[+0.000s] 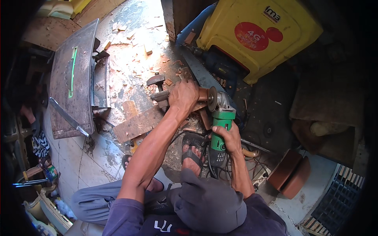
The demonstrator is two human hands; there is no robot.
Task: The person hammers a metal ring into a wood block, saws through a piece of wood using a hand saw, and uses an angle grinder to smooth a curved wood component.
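Observation:
My right hand (229,137) is wrapped round the green body of an angle grinder (223,131). Its round disc (213,98) meets, or sits very close to, the end of a reddish-brown wood piece (203,94). My left hand (183,95) is closed over that piece, hiding much of it. Just left of those fingers, dark wooden parts (156,80) stick out; I cannot tell whether they belong to the same piece. Below lies a flat wooden board (139,124), partly covered by my left forearm.
At left stands a table saw (63,94) with a green-edged slot. A yellow plastic seat (256,31), a handsaw (197,70) and a blue power drill (220,67) are at upper right. Chips and sawdust (130,70) cover the floor. Cables run near my sandalled foot (191,155).

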